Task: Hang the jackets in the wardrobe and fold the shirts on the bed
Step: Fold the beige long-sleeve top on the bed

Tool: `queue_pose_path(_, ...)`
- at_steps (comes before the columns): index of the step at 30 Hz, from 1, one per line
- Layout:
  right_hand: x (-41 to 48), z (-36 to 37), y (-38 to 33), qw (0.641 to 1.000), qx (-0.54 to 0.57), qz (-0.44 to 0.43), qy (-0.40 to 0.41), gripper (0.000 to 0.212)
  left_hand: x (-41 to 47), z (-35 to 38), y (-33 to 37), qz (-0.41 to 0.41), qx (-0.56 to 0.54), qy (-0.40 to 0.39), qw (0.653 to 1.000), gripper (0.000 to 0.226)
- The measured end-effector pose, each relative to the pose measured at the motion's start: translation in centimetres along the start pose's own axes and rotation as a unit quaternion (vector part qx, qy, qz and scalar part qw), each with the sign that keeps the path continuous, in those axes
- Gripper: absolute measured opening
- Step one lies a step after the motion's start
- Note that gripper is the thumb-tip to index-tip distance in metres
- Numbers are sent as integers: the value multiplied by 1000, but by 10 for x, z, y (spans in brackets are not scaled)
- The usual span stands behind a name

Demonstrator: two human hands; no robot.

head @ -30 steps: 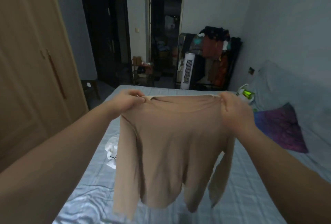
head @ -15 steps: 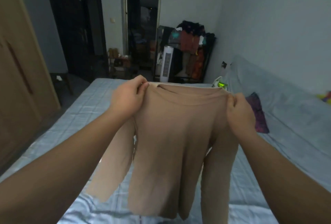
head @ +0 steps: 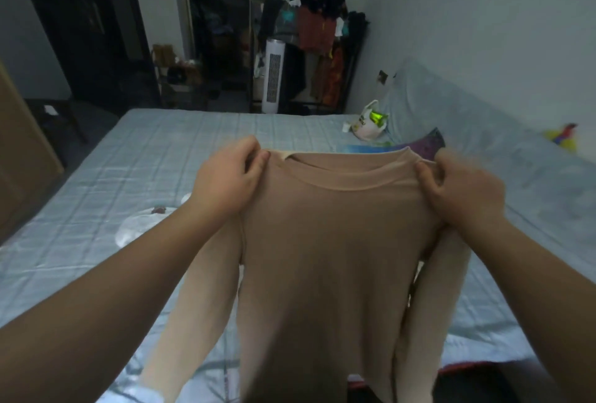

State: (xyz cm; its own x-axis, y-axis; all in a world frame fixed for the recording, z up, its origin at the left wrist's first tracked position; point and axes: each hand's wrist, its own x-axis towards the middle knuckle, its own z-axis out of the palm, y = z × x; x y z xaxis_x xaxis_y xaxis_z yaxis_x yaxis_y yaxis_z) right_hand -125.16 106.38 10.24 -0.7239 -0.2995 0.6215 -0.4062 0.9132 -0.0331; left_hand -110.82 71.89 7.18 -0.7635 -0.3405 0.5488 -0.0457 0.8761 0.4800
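Shirt (head: 325, 241) (tan) held by both hands over checked bed (head: 135, 157).

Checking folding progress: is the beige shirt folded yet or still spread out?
Spread, not folded. The beige shirt hangs full length above the bed, the left hand and right hand pinching its shoulders, sleeves dangling.

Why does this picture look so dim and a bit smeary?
Head view: the room is dim and bluish; the right hand and the shirt hem are motion-blurred, the left hand sharper; the wide lens bends the bed edges.
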Motion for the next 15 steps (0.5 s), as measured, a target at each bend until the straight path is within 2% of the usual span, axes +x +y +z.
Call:
queue_pose_path(6,26,109,35,998,36,9,-59,45,38,101,-20,-25,13,-43,999,27)
queue_pose_path(12,71,256,71,987,81,2,-137,42,79,227,-54,-116,31,-77,990,28)
queue_pose_path(15,85,340,84,977,86,7,-195,40,95,297,-81,-160,67,-121,977,27)
